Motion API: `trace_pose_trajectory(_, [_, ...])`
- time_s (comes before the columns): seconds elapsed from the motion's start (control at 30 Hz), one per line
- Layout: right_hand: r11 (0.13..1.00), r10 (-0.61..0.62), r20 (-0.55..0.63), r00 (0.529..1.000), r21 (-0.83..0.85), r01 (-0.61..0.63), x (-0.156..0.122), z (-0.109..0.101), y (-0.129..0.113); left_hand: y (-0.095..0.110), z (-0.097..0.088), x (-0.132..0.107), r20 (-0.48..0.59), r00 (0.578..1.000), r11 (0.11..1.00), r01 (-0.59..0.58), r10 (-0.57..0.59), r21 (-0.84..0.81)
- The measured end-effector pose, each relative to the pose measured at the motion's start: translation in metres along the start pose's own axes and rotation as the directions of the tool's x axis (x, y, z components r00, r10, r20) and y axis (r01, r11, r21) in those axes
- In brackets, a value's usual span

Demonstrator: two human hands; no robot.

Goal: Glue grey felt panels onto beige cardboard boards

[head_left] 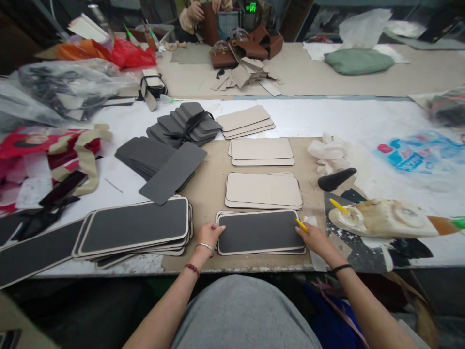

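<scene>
A beige board with a dark grey sheet on top (260,231) lies at the table's near edge, on a small stack. My left hand (209,233) presses its left end, fingers curled over the edge. My right hand (313,237) rests at its right end, pinching a thin yellow tool (301,225). A pile of finished grey-on-beige panels (134,228) lies to the left. Stacks of plain beige boards (263,190) sit just beyond, and loose grey sheets (174,170) lie at upper left.
A glue-caked pot with a yellow brush (378,218) sits right of my right hand, near a black oblong tool (336,179) and crumpled white cloth (329,151). Plastic bags and red packaging (51,145) crowd the left. Another person's hands (196,12) work with brown leather at the far side.
</scene>
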State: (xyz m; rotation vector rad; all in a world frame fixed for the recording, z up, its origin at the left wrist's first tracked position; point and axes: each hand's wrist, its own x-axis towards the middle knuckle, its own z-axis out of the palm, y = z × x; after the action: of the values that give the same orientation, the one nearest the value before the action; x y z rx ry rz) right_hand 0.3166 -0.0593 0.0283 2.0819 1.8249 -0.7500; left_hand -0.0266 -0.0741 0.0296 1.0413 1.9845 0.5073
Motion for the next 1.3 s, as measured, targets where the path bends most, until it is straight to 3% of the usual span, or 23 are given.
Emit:
trace_pose_trajectory(0.4, [0.999, 0.037, 0.011, 0.999, 0.023, -0.037, -0.006, -0.007, -0.007, -0.005, 0.000, 0.001, 0.010, 1.000, 1.000, -0.012, 0.012, 0.007])
trace_pose_trajectory(0.63, [0.987, 0.149, -0.018, 0.989, 0.060, -0.147, -0.013, -0.015, -0.014, -0.002, -0.004, 0.001, 0.039, 0.997, 0.995, -0.069, 0.066, 0.078])
trace_pose_trajectory(0.83, [0.970, 0.242, -0.119, 0.963, 0.040, -0.239, -0.031, -0.023, -0.024, 0.002, -0.003, -0.008, -0.051, 0.991, 0.976, -0.111, 0.123, 0.189])
trace_pose_trajectory(0.93, [0.971, 0.237, -0.110, 0.965, 0.057, -0.232, -0.035, -0.025, -0.025, 0.003, -0.003, -0.012, -0.082, 0.990, 0.983, -0.101, 0.114, 0.151])
trace_pose_trajectory(1.07, [0.969, 0.236, -0.099, 0.967, 0.099, -0.227, -0.036, -0.023, -0.022, 0.001, -0.007, -0.013, -0.059, 0.998, 1.000, -0.020, 0.021, 0.017])
trace_pose_trajectory(1.3, [0.968, 0.194, -0.201, 0.960, 0.199, -0.154, -0.033, -0.011, -0.007, -0.008, -0.006, -0.013, -0.027, 0.998, 0.987, 0.056, -0.061, -0.148])
